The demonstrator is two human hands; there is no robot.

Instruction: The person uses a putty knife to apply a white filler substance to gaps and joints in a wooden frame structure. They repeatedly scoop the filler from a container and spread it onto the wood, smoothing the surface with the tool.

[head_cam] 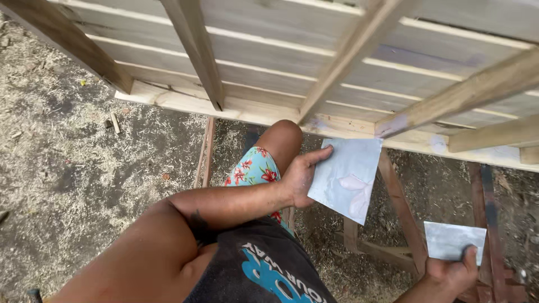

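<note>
While the head view looks down past a bent knee in floral shorts (pixel 255 168), the left hand (pixel 300 177) pinches one edge of a pale grey sheet (pixel 345 179), thumb on its face and fingers behind, holding it just under the front rail of the wooden slatted frame (pixel 269 109). That sheet (a faint pinkish patch marks its lower part) hangs tilted, its top edge touching or nearly touching the frame's underside. Lower and to the right of the frame's rail, the right hand (pixel 449 272) is closed around a smaller grey sheet (pixel 452 241), thumb pressed over its bottom corner. Reddish wooden trestle legs (pixel 401 207) stand under the frame, on ground strewn with sawdust (pixel 73 163).
</note>
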